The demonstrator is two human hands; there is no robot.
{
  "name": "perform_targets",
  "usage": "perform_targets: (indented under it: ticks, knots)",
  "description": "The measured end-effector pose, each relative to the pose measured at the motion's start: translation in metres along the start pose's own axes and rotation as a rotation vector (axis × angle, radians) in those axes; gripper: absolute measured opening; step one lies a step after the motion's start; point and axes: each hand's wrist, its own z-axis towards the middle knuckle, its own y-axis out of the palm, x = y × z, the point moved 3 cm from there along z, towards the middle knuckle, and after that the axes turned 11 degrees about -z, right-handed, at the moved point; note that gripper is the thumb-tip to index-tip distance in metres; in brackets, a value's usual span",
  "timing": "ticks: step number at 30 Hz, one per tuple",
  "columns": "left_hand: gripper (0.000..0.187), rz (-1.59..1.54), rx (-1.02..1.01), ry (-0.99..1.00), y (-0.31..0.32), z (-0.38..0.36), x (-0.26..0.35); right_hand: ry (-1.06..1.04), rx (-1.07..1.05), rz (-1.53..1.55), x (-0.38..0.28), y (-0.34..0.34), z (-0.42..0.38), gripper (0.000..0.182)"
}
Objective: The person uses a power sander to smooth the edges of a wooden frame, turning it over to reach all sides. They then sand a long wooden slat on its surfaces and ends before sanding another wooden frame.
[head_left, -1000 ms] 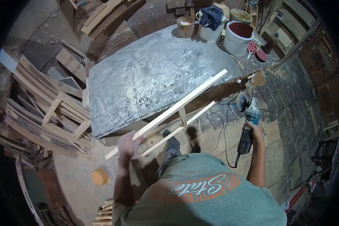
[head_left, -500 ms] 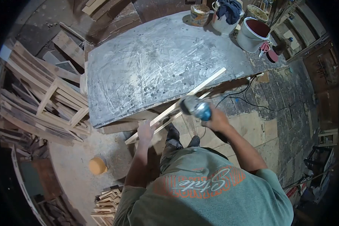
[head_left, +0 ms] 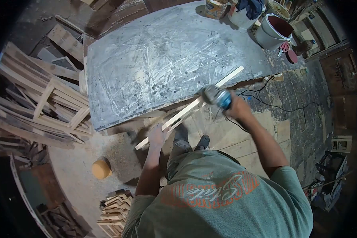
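We note left hand grasping wooden frame near lower end; right hand clenched round blurred grinder, seemingly against frame.

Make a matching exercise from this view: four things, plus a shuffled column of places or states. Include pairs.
Things
1. Left hand
2. Power tool
3. Orange-yellow tub
4. Dark blue cloth

Places or states
A. On the floor
B. Held in the right hand
C. Draped over a bucket
D. Gripping the long wooden strip near its lower end

Pairs: 1-D, 2-B, 3-A, 4-C
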Motion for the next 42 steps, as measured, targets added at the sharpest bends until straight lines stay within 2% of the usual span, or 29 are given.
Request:
perform_targets:
  ticks: [2, 3, 7, 8, 11, 15, 22, 25, 28, 31, 34, 37, 40, 42]
  knots:
    - [0.047, 0.004, -0.007, -0.004, -0.003, 0.001, 0.003, 0.087, 0.064, 0.072, 0.035, -0.019, 0.012, 0.089]
    - [0.047, 0.006, -0.011, -0.009, -0.004, 0.001, 0.005, 0.097, 0.03, 0.181, 0.051, -0.027, 0.022, 0.089]
    - [0.037, -0.056, -0.007, 0.021, -0.008, -0.001, 0.007, 0.269, 0.073, 0.136, 0.081, -0.043, 0.036, 0.081]
    - [0.036, -0.072, -0.003, 0.023, -0.009, -0.001, 0.008, 0.22, 0.102, 0.168, 0.083, -0.034, 0.039, 0.084]
    - [0.035, -0.086, 0.001, 0.02, -0.008, -0.001, 0.009, 0.078, 0.095, 0.199, 0.046, -0.008, 0.031, 0.091]
    - [0.039, -0.104, 0.032, 0.055, 0.002, 0.002, -0.005, 0.011, -0.052, 0.05, -0.031, -0.003, 0.004, 0.085]
    - [0.034, -0.09, 0.014, 0.042, 0.003, 0.004, -0.005, -0.211, -0.164, -0.013, -0.092, 0.015, -0.017, 0.07]
    - [0.034, -0.063, 0.022, 0.056, 0.003, 0.002, -0.002, -0.211, -0.155, -0.058, -0.081, 0.011, -0.013, 0.072]
    - [0.035, -0.054, 0.028, 0.067, -0.001, 0.002, 0.002, -0.124, -0.114, -0.082, -0.046, -0.001, 0.001, 0.075]
    - [0.037, -0.027, 0.032, 0.07, -0.001, 0.003, 0.003, 0.013, -0.167, -0.049, -0.015, -0.029, 0.01, 0.071]
    - [0.04, 0.0, 0.027, 0.069, 0.0, 0.002, 0.001, 0.085, -0.102, 0.009, 0.015, -0.044, 0.024, 0.084]
    - [0.043, 0.012, 0.036, 0.075, 0.002, 0.003, -0.002, 0.129, 0.013, 0.035, 0.047, -0.054, 0.039, 0.075]
    - [0.046, 0.034, 0.04, 0.078, 0.001, 0.003, -0.001, 0.212, 0.015, 0.08, 0.09, -0.063, 0.062, 0.083]
    - [0.047, 0.032, 0.024, 0.079, -0.002, 0.004, 0.001, 0.295, -0.013, 0.072, 0.107, -0.078, 0.07, 0.08]
